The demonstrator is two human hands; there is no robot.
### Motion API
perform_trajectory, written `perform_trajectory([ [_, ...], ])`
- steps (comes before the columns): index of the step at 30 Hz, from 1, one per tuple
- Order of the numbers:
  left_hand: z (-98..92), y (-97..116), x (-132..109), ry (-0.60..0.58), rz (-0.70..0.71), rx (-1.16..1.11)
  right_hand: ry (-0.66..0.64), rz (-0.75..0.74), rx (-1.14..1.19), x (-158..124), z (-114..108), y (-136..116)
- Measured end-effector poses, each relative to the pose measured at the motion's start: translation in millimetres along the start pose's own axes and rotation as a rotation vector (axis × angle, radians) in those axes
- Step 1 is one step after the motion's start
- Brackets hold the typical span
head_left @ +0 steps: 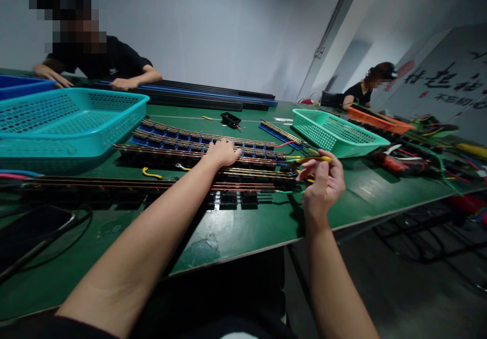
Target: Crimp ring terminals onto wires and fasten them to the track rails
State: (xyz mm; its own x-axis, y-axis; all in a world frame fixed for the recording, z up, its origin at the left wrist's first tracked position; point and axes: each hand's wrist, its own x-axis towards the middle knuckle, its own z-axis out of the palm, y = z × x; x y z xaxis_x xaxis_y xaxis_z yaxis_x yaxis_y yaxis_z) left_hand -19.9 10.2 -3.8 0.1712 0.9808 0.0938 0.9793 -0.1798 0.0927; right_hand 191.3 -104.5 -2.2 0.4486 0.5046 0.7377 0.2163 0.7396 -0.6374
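Observation:
Long racks of copper-coloured rods on blue and black holders (171,141) lie side by side across the bench. My left hand (221,153) rests on top of them with its palm down and fingers laid over the rods. At the racks' right end, my right hand (325,181) pinches a yellow wire (324,159) between thumb and fingers. Yellow, green, blue and red wire ends come out of the racks near it. A short yellow wire (151,173) and a metal ring terminal (179,166) lie left of my left hand.
A turquoise basket (140,121) stands at the left, a green basket (335,143) at the right. Beyond it are an orange tray (380,120) and a red-black tool (399,164). Co-workers sit across the bench (243,232) and far right. A dark flat device (34,227) lies front left.

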Motion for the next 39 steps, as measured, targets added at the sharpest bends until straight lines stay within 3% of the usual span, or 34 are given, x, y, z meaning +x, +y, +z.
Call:
perform_trajectory([
  [11,-1.9,0.2,-1.2,0.003,0.003,0.005,-0.287,0.03,-0.208,-8.8,-5.3,9.7],
  [17,-2.0,0.6,-1.6,-0.001,-0.01,0.0,-0.594,-0.121,-0.41,-13.6,-7.4,10.7],
  [20,-1.6,0.5,-1.4,-0.004,-0.012,0.0,-0.676,-0.208,-0.48,-13.1,-8.4,13.3],
  [32,-1.2,1.0,-1.3,0.007,-0.004,0.019,-0.813,-0.379,-0.586,-12.1,-10.4,14.9],
  [37,-1.6,1.1,-1.5,-0.001,0.0,0.015,-0.808,-0.302,-0.57,-13.6,-10.8,15.5],
  [39,-1.3,0.8,-1.2,0.001,0.004,0.01,-0.735,-0.212,-0.526,-14.2,-9.6,13.8],
])
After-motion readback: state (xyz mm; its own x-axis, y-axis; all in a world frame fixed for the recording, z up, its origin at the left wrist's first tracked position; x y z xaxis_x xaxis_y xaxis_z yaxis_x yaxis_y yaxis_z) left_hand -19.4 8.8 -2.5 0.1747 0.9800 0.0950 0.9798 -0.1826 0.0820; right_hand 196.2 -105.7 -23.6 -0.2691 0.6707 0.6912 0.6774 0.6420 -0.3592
